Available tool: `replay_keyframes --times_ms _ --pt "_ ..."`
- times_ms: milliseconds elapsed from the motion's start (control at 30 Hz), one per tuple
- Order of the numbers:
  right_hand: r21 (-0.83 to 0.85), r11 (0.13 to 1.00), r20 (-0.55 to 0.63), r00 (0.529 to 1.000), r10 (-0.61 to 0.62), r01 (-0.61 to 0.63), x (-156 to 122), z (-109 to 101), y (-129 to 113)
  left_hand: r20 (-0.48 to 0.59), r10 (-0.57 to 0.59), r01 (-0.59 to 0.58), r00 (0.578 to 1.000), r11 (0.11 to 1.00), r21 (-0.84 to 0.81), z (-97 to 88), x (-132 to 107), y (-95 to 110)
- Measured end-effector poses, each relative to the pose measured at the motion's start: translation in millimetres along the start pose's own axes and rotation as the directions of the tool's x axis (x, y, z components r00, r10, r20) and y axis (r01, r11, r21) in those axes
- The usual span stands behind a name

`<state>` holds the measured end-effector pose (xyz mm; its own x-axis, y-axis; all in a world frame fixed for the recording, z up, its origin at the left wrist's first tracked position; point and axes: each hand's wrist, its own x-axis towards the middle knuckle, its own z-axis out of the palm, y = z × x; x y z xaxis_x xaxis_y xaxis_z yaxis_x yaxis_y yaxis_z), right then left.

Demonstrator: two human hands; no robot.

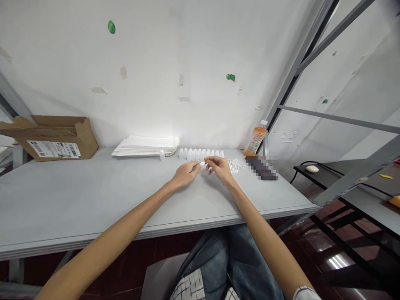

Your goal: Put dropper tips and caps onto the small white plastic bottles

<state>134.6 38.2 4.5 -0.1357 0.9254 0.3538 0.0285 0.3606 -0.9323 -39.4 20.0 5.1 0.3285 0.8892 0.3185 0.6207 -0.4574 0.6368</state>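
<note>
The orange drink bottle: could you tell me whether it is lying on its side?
No, the orange drink bottle stands on its base at the far right of the table.

On the table (93,200), box (59,137) far left, paper stack (146,146) left of small bottles (201,153), drink bottle (256,141) right of them

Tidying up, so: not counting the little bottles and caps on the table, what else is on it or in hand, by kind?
Box: 1
Paper stack: 1
Drink bottle: 1
Dark blurred item: 1
White piece between left hand and right hand: 1
Total: 5
</note>
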Motion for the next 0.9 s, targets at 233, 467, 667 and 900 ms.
replay_keyframes --times_ms 233,467,667,900 --pt "0.004 1.0 -0.009 1.0 0.024 -0.024 -3.4 0.1 -4.9 -0.013 -0.017 0.017 1.0 1.0 0.014 -0.2 1.2 -3.5" --pt "-0.052 0.999 -0.012 1.0 -0.01 0.009 -3.3 1.2 -5.1 -0.021 -0.016 0.017 1.0 1.0 0.02 2.4 1.7 -9.6" --pt "-0.096 0.995 -0.049 0.998 -0.03 0.025 -1.3 0.2 -0.3 -0.015 -0.024 0.024 1.0 1.0 0.007 4.2 2.6 -12.5" --pt "-0.039 0.999 -0.037 0.999 0.0 -0.001 -2.2 -0.7 -3.0 0.017 -0.03 0.033 0.999 0.977 -0.208 7.5 -0.8 -8.6"
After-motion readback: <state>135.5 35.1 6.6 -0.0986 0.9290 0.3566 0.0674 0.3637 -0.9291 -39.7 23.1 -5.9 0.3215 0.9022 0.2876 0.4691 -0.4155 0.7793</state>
